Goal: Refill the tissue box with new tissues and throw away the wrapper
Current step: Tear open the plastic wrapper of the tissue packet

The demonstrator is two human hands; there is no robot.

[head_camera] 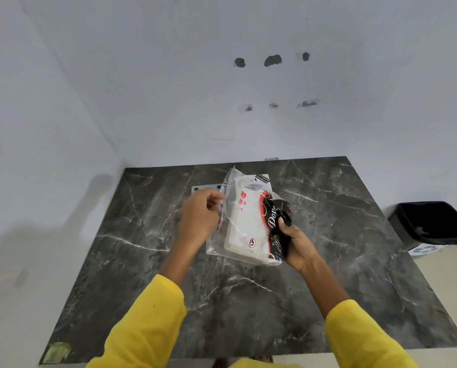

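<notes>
A pack of white tissues (244,227) in a clear plastic wrapper with a black and red printed end is held above the dark marble table (131,235). My right hand (297,241) grips the black printed end of the pack. My left hand (199,213) pinches the loose clear edge of the wrapper (228,187) on the pack's left side. Behind the pack lies a white tissue box (259,179) with black print, mostly hidden.
A black waste bin (432,224) with a dark liner stands on the floor to the right of the table. White walls close the table's far and left sides. A greenish patch (56,351) sits at the table's near left corner.
</notes>
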